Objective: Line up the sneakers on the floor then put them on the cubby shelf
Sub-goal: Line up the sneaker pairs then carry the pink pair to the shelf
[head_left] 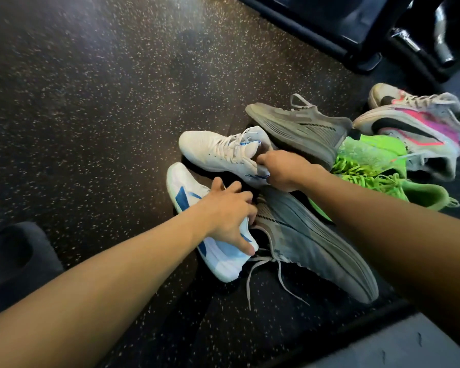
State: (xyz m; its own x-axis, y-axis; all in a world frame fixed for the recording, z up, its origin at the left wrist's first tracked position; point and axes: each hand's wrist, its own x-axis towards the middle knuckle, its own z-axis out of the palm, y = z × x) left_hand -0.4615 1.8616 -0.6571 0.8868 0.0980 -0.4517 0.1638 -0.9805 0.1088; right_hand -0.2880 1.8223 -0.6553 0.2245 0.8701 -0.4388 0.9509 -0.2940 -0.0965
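STEP: you are sorting the heap, lining up not begun | LEFT: your left hand grips the blue-marked white sneaker at its collar | RIGHT: your right hand pinches the white sneaker heel | WHERE: both on the floor | NEXT: I judge you must pull these 2 clear of the grey sneaker, then set them parallel.

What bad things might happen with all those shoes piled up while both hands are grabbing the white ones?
1. The long loose lace of the near grey mesh sneaker trails beside the white-and-blue sneaker that the left hand grips; it might snag.
2. The far grey sneaker leans on the white laced sneaker that the right hand holds; it may tip.
3. The neon green sneaker and pink-and-white sneakers overlap, so pairs may get mixed.
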